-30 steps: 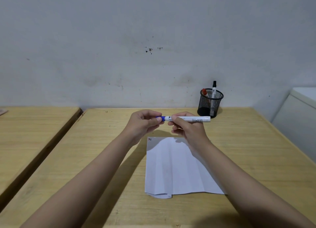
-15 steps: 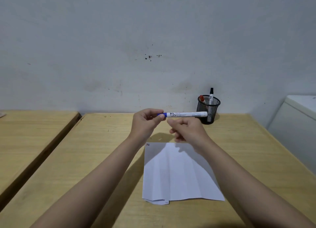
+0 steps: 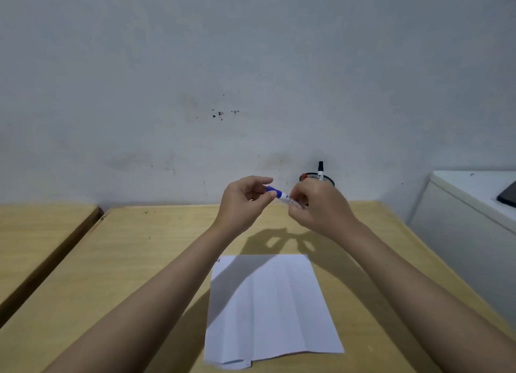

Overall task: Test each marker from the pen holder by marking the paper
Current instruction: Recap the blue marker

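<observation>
Marker in hand: we hold the blue-capped marker [image 3: 280, 196] up in the air over the far half of the table [image 3: 117, 261], level between both hands, so that cap and barrel can be pulled along one line
Left hand: our left hand [image 3: 244, 202] pinches the blue cap [image 3: 272, 190] between thumb and fingertips, closed on it (the cap looks seated or barely started; we cannot tell which)
Right hand: our right hand [image 3: 318, 207] is wrapped around the white barrel, clamped on it to brace against the pull
Paper: the creased paper [image 3: 268, 308] lies flat near the table's near edge, below the hands, free for the test stroke; a small dark mark sits at its far left corner
Pen holder: the mesh pen holder [image 3: 325, 177] stands at the table's far edge, half hidden behind our right hand, with a black-capped marker [image 3: 320, 170] upright in it and something red at its rim
Step, as we judge it: uncapping, then a stroke on the paper
</observation>
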Motion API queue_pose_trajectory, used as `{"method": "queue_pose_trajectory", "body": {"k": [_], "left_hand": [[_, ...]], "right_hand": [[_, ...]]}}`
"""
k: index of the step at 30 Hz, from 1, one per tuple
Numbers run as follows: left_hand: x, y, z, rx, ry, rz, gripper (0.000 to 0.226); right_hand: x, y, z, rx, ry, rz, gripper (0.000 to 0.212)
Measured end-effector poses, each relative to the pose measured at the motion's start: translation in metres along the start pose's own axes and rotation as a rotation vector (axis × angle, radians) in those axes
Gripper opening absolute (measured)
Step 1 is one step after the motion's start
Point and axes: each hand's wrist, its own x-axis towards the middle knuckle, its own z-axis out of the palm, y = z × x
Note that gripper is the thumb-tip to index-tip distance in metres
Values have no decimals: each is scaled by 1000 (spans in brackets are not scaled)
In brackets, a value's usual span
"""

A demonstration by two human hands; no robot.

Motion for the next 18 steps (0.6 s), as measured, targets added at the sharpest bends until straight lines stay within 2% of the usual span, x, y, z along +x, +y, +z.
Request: {"method": "queue_pose_trajectory", "body": {"k": [3,6,11,13,15,18], "left_hand": [[18,-1,20,-11,41,5,24],[41,-10,45,83,50,-11,25],[77,-34,83,345,-97,-120,63],[87,-43,95,416,-134,-132,69],[94,-51,103,471,-137,-116,58],[98,-61,110,527,-114,-79,32]], "right_hand": [[16,26,-20,167,192,190,9],[38,57,-39,392,321,366,19],[61,104,-47,424,420,480,5],[66,114,-38,405,425,509,5],[67,124,-24,378,386,520,5],[66,134,-1,317,236,537,3]]}}
